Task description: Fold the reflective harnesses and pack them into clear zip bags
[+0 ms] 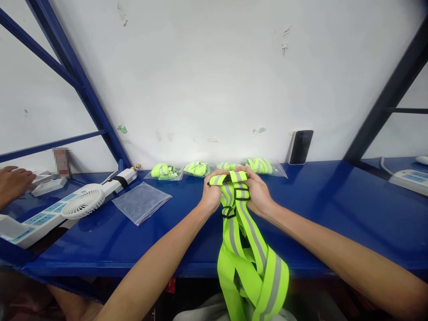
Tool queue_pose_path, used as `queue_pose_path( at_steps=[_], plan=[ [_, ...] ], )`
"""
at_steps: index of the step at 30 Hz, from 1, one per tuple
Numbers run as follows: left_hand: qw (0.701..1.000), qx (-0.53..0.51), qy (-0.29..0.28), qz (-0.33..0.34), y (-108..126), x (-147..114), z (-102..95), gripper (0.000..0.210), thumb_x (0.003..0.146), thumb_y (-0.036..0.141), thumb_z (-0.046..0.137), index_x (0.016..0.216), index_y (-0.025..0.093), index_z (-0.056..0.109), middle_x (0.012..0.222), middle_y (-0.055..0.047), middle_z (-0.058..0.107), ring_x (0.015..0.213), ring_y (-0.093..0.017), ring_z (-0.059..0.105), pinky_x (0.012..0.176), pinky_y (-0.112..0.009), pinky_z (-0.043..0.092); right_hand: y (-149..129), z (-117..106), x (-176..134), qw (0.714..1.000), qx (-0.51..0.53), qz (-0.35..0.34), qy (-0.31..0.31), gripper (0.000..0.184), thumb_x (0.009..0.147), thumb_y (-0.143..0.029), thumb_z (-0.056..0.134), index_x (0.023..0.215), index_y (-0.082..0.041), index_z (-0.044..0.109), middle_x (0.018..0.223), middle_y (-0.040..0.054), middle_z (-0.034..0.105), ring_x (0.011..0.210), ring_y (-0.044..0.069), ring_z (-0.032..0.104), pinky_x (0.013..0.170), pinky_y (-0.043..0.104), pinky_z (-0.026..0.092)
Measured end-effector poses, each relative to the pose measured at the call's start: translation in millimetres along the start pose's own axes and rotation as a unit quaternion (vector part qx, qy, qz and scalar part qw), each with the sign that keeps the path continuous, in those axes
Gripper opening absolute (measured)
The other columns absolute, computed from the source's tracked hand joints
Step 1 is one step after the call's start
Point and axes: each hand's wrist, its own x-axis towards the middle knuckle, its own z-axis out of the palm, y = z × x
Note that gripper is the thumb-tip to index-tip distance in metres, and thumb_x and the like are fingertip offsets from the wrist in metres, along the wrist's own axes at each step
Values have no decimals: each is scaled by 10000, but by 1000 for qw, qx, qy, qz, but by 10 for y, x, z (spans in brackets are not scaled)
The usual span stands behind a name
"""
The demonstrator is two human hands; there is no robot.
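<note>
Head cam: the fluoro yellow-green reflective strap harness [257, 243], w/ grey stripes, was in both hands just above the front part of the blue table [334, 200], its loops hanging past the front edge toward the wearer's lap. L hand [212, 191] gripped the bunched top end from one side, R hand [259, 191] gripped it from the other; fingertips were mostly hidden behind the straps. Two blk slider buckles, incl. the upper one [235, 193], showed betw. the hands.

Beyond, along the wall [200, 80], sat 4 folded harnesses in clear bags: 1st [164, 171], 2nd [196, 169], 3rd [227, 166] (partly hidden by the hands) & 4th [259, 166]. A flat clear zip bag [142, 203] lay L of the L hand. Further L, a white handheld fan [83, 203] rested on a long power strip [43, 216]. A co-worker's hand [15, 183] was at far L, near small white boxes. A phone-like device [301, 147] leaned upright at the wall, R of the bagged packs; another power strip [413, 180] was at far R.
</note>
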Motion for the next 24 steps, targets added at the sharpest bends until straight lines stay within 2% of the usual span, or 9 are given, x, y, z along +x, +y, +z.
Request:
queue_pose_path(
  at_steps=[4, 7, 10, 12, 14, 16, 19, 21, 24],
  plan=[
    [998, 40, 5, 44, -12, -11, -3, 215, 685, 140, 542, 793, 201, 717, 833, -8, 706, 802, -170, 632, 747, -293, 482, -68, -13, -34, 999, 0, 4, -44, 276, 773, -421, 426, 927, -224, 544, 775, 43, 642, 736, 261, 626, 618, 374, 485],
    [992, 91, -15, 84, 41, -21, -34, 235, 686, 121, 521, 780, 196, 722, 822, -17, 707, 794, -176, 633, 746, -297, 476, -81, -35, -36, 998, -8, 31, -54, 346, 841, -526, 379, 920, -227, 533, 727, 30, 617, 699, 256, 616, 607, 370, 485],
    [986, 122, -12, 110, 103, -34, -68, 237, 682, 111, 506, 764, 186, 715, 806, -27, 703, 781, -180, 632, 740, -300, 474, -34, -65, -17, 995, -65, 21, -70, 204, 837, -441, 527, 938, -266, 503, 663, -36, 535, 579, 186, 538, 528, 293, 429],
    [983, 133, -21, 123, 128, -48, -73, 228, 689, 105, 505, 766, 182, 706, 801, -28, 695, 790, -181, 633, 750, -300, 474, -9, -83, 0, 991, -105, 0, -84, 162, 842, -376, 540, 965, -284, 489, 654, -54, 504, 541, 161, 495, 492, 263, 386],
    [981, 138, -36, 130, 135, -68, -52, 254, 699, 92, 506, 837, 184, 698, 871, -29, 697, 853, -183, 635, 803, -302, 477, -17, -89, 19, 990, -119, -23, -67, 147, 843, -360, 519, 961, -284, 477, 676, -49, 512, 556, 161, 502, 497, 261, 392],
    [984, 127, -37, 116, 124, -91, -4, 352, 711, 92, 533, 1017, 201, 666, 1003, -30, 691, 943, -187, 631, 867, -307, 475, -55, -86, 38, 993, -107, -39, -40, 158, 821, -354, 527, 942, -275, 463, 707, -39, 534, 594, 169, 532, 530, 271, 424],
    [997, 60, -6, 38, 95, -111, 80, 518, 741, 157, 606, 1249, 225, 537, 1102, -44, 674, 995, -204, 636, 881, -320, 493, -103, -86, 75, 997, -74, -29, -24, 228, 788, -360, 563, 967, -278, 449, 699, -39, 544, 574, 178, 540, 531, 289, 437],
    [1000, 22, 9, -8, 77, -111, 113, 524, 754, 199, 629, 1266, 212, 519, 1121, -61, 675, 1018, -220, 642, 882, -327, 504, -94, -102, 105, 997, -65, -23, -26, 261, 790, -370, 568, 1002, -288, 440, 697, -41, 540, 538, 176, 519, 505, 296, 426],
    [1000, 18, 9, -21, 66, -107, 121, 534, 739, 188, 637, 1263, 205, 535, 1210, -66, 653, 1136, -233, 609, 959, -322, 481, -25, -149, 150, 993, -103, -57, -19, 236, 811, -372, 547, 1002, -293, 432, 725, -39, 506, 541, 167, 488, 506, 298, 420]
  ],
)
